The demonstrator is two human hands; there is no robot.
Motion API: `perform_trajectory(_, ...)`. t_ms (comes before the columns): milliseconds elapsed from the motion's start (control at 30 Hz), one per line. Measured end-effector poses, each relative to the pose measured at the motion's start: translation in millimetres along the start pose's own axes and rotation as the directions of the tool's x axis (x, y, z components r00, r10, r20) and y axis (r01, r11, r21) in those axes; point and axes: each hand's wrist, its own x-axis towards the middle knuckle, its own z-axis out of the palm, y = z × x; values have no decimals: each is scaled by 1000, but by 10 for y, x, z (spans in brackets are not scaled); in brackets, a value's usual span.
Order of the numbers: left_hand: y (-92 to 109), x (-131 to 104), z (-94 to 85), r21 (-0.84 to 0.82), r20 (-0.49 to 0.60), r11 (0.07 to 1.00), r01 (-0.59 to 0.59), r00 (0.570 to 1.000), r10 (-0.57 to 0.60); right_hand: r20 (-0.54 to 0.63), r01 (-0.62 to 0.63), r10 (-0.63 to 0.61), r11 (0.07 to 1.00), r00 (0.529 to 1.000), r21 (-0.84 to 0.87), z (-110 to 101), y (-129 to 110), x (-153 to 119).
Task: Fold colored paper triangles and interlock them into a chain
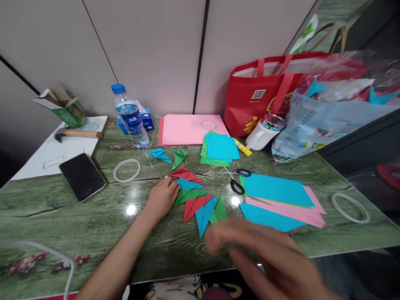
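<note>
My left hand [164, 196] rests on the table with its fingers closed over the left ends of a fan of folded paper pieces [191, 196]. The fan's pieces are red, blue and green, lying overlapped in a curve. My right hand [262, 250] is raised in front of the fan's right end, blurred by motion. Its fingers reach forward with the thumb apart, and I see nothing in them. A green folded piece [219, 211] lies just beyond its fingertips. Behind the fan lie a loose blue folded piece [160, 154] and a loose green one [180, 157].
Scissors [236, 179] lie between a stack of blue and green squares [220, 148] and cut paper sheets [278, 189]. A water bottle [131, 118], phone [83, 177], hammer [78, 133] and white ring [126, 170] are at left. A red bag [250, 91] and white cup [262, 134] stand behind.
</note>
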Motion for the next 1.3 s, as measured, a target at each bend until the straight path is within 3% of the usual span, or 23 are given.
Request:
perform_trajectory(100,45,41,-12,-21,-70,1000,15,997,-16,-47,-75,63,947,997,-312,309,182,1)
perform_trajectory(167,93,79,-12,-25,-93,999,-39,995,37,-4,-117,129,887,992,-446,553,331,-76)
perform_trajectory(300,172,100,38,5,17,983,-183,983,183,87,-118,197,826,977,-551,825,484,-163)
perform_trajectory(433,162,25,54,13,88,978,-208,975,206,96,-109,202,803,975,-585,791,528,-44)
perform_trajectory(633,115,-4,-40,32,54,965,-261,964,259,139,-31,152,778,979,-628,773,594,92)
perform_trajectory(833,91,86,123,-45,11,964,-264,964,264,35,-100,170,720,985,-687,921,526,108)
perform_trajectory(1000,40,48,234,-91,6,961,-261,965,263,46,-109,182,754,982,-647,1041,462,126)
perform_trajectory(1133,36,18,215,-131,13,952,-276,960,280,63,-131,206,798,977,-588,1096,463,177)
perform_trajectory(1300,57,7,190,-140,26,949,-284,957,290,33,-107,143,854,989,-509,1140,548,170)
